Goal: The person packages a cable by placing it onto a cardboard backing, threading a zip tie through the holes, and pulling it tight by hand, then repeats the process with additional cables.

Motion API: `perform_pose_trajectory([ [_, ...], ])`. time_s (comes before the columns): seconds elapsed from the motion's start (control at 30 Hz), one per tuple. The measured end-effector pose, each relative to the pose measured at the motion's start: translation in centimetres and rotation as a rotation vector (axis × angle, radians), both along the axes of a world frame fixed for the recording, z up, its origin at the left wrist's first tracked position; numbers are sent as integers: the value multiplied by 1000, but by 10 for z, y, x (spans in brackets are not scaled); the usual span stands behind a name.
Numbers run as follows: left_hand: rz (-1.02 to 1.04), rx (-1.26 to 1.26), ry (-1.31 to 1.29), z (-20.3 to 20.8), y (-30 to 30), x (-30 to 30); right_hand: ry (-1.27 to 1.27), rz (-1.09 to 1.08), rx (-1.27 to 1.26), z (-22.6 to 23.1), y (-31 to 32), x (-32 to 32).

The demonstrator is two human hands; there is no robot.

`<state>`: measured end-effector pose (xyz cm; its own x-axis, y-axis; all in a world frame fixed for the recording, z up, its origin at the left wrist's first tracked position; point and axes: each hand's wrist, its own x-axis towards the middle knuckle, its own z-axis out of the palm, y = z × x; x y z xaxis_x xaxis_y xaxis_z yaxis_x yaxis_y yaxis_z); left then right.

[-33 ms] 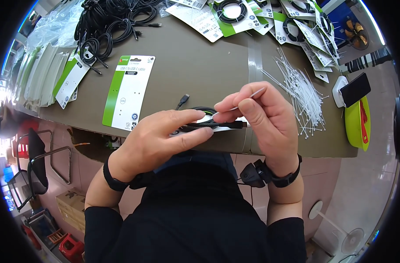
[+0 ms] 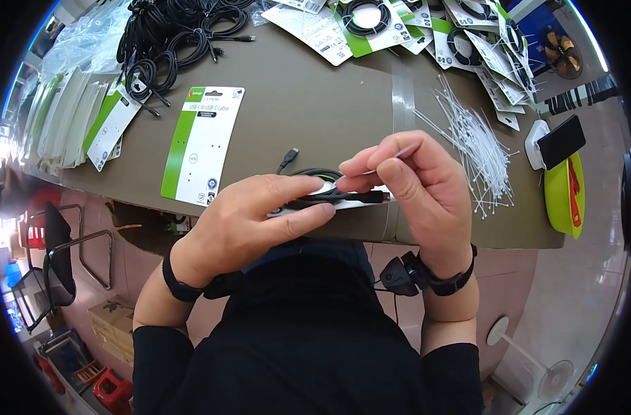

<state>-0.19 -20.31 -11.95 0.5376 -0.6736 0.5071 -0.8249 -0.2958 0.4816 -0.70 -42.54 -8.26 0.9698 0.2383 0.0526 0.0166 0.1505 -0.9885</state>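
At the table's near edge, my left hand [image 2: 250, 207] has its thumb and forefinger around a coiled black cable [image 2: 315, 200]. The coil lies over a white and green card, mostly hidden by the hand. One cable plug [image 2: 288, 160] sticks out beyond my left fingers, and another points toward my right hand. My right hand [image 2: 419, 183] pinches a thin white cable tie [image 2: 403, 151] between thumb and fingers. The tie slants down toward the coil; whether it passes around the cable is hidden.
A flat hanging card [image 2: 201, 149] lies left of my hands. Loose white ties [image 2: 474, 145] are heaped at right, near a phone on a stand [image 2: 563, 143] and a lime-green bin [image 2: 561, 200]. Farther back are black cables [image 2: 170, 41], stacked cards [image 2: 63, 117] and carded cables [image 2: 364, 21].
The upper end of the cable tie has dipped very slightly in my right fingers. Both hands otherwise keep nearly the same place.
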Motion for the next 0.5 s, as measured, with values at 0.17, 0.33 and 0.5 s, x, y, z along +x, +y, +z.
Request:
perform_pose_trajectory([
  [0.17, -3, 38, -37, -6, 3, -1, -216, 167, -164, -4, -9, 8],
  [0.33, 58, 50, 47, -12, 2, -3, -337, 117, -340, -10, 1, 7],
  [0.5, 26, 6, 133, -10, 3, -4, -380, -38, -450, -16, 8, 4],
])
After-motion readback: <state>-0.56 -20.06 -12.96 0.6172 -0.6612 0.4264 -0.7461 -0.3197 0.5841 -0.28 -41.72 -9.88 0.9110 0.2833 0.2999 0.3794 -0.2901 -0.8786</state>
